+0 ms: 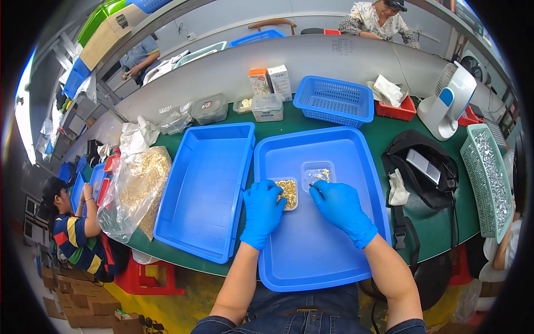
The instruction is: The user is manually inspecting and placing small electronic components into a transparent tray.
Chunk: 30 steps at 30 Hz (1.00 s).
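Glossy blue plastic tray (334, 245), matt green tabletop (384, 133), clear plastic dishes (317, 167)

- empty blue tray (203, 189) sits left on the green table (389, 133)
- clear bag of golden bits (139, 186) beside it
- blue basket (335, 100) behind
- white fan (451, 100), black bag (425, 172) right

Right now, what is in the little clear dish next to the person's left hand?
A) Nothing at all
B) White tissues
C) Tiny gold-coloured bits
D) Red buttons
C: the small clear dish touching the left hand is filled with tiny gold-coloured bits, and it sits inside the big blue tray.
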Tool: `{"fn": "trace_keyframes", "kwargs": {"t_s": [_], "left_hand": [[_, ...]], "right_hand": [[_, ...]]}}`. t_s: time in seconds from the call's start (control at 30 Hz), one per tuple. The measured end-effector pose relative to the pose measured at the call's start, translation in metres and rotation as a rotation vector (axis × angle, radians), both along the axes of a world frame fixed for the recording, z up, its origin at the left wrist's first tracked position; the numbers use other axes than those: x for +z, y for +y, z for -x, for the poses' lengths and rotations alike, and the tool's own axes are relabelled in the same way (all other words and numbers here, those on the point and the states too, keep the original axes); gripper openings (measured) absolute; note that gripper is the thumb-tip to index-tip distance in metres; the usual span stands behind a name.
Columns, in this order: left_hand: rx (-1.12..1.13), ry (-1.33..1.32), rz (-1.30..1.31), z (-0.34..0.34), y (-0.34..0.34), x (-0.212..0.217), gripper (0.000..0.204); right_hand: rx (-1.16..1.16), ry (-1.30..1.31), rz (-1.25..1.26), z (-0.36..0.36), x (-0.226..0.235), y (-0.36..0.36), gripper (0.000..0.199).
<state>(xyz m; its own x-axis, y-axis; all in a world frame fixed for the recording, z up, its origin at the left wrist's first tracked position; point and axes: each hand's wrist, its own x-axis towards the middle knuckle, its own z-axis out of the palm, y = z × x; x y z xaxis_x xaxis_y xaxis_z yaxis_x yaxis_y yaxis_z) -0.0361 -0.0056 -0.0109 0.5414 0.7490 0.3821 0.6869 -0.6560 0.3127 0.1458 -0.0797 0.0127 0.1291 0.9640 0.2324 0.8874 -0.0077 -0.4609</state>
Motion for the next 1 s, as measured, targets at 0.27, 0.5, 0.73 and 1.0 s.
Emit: {"fn": "trace_keyframes", "kwargs": {"t_s": [0.27,0.5,0.73,1.0], "left_hand": [[0.001,-0.161,0.050,-0.002,0.008,-0.013,0.010],[-0.022,-0.584,0.418,-0.003,0.006,-0.006,0.007],[-0.073,-1.061,1.045,-0.001,0.000,0.020,0.010],[-0.144,-1.057,1.107,0.002,0.000,0.019,0.012]], "right_hand": [[0.156,0.006,0.040,0.020,-0.004,-0.005,0.022],[0.156,0.087,-0.072,0.019,-0.001,-0.005,0.021],[0.135,0.154,-0.319,0.018,-0.001,-0.002,0.019],[0.146,0.162,-0.321,0.020,0.002,-0.002,0.015]]}}
